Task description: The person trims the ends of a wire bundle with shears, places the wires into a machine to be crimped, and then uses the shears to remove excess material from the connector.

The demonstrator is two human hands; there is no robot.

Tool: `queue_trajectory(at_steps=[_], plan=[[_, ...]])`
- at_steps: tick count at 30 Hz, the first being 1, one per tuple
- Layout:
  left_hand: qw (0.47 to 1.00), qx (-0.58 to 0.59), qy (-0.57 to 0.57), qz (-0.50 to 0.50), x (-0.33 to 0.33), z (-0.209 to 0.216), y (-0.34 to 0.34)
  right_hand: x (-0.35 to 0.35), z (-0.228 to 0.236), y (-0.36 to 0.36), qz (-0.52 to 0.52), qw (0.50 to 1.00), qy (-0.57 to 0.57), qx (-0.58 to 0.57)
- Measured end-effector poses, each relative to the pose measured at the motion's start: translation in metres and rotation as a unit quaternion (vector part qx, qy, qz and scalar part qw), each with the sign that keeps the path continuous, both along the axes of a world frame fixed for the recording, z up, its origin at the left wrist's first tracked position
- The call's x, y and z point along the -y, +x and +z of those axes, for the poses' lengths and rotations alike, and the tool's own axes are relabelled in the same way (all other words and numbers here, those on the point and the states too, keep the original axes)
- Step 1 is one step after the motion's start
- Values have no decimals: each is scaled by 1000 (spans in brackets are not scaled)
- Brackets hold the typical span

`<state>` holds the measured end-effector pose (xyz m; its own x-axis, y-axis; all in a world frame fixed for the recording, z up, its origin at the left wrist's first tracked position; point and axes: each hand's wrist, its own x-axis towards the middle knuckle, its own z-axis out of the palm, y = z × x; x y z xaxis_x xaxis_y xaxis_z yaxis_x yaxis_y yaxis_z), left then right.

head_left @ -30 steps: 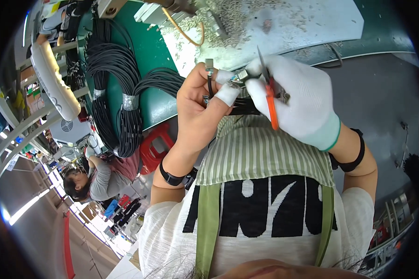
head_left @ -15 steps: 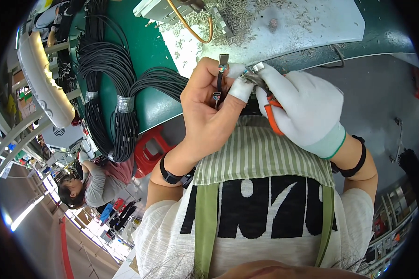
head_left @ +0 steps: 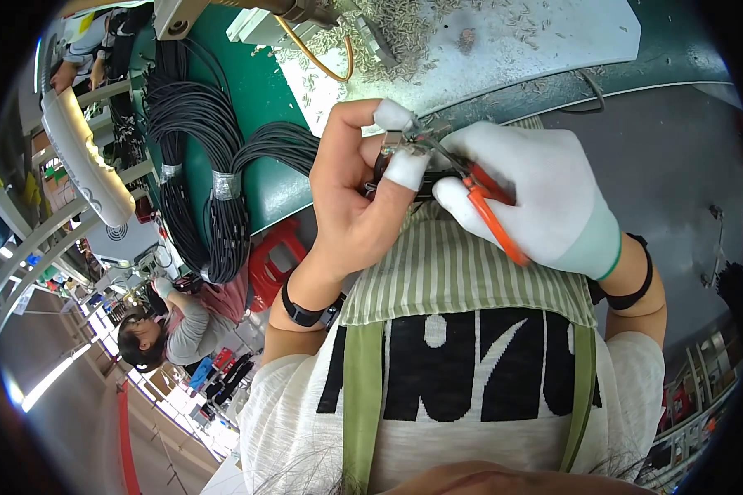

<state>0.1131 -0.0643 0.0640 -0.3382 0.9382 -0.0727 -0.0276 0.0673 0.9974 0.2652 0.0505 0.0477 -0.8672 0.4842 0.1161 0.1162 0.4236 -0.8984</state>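
Note:
My left hand, bare except for white coverings on the thumb and index fingertips, is closed on a black cable with a small metal connector. In my right hand, which wears a white glove with a pale green cuff, is a pair of pliers with orange handles. The plier jaws meet the connector end between my left thumb and index finger. Fingertips and jaws overlap there, so the exact grip point is hidden. Both hands are held in front of my striped apron, close to the bench edge.
Small metal bits lie scattered over a white board on the green bench. Bundled black cables lie at left. A metal fixture with a brown hose stands at the back. A red stool and a co-worker are at left.
The pliers have turned so their orange handles show more, and the jaws have come onto the connector in my left hand. My left index finger has bent over the connector.

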Motion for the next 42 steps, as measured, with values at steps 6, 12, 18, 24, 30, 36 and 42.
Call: queue_trajectory(at_steps=[6,12,18,24,30,36,42], plan=[[999,26,17,-20,7,-2,1,-18,18,0,12,959,-283,29],[991,-108,49,-61,10,-7,3,-20,11,-2,35,852,-523,-2],[981,-147,105,-65,8,-14,-1,-15,21,-4,20,852,-523,21],[990,-62,86,-97,10,-12,-6,-11,16,-6,64,880,-470,-26],[982,150,8,-114,27,-19,-23,-8,3,-12,60,994,-49,-78],[907,-240,176,-299,9,-4,-40,-21,11,-4,219,732,-617,186],[981,173,80,-31,23,-15,-10,1,-3,-16,90,933,-349,-18]])
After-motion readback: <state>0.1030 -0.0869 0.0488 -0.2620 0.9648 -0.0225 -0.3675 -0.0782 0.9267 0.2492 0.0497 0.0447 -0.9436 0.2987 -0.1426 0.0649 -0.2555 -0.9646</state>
